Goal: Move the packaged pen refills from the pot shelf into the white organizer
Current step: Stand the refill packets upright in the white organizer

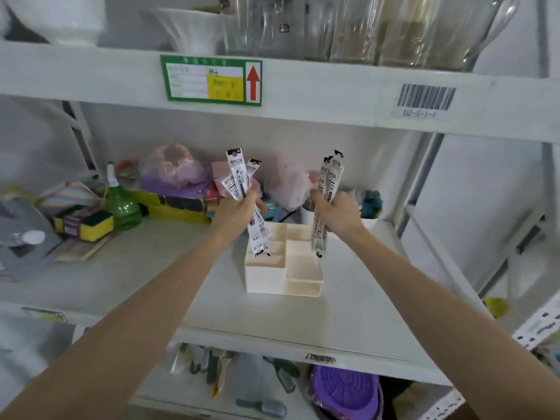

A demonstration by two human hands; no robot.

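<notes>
My left hand (239, 207) grips a fanned bunch of packaged pen refills (238, 174), long white packets with black print. Their lower ends hang over the back left compartments of the white organizer (303, 287). My right hand (338, 212) grips a second bunch of refill packets (328, 177), held nearly upright, with the lower ends dangling above the organizer's middle compartments. The organizer stands on the middle shelf (151, 277), directly below both hands, and its compartments look empty.
At the shelf's back lie a green spray bottle (121, 204), sponges (88, 225), bagged purple and pink items (178, 171) and a white cup (307, 215). A grey object (21, 241) sits far left. Glass vases (348, 25) fill the upper shelf. Below are brushes and a purple basket (345, 389).
</notes>
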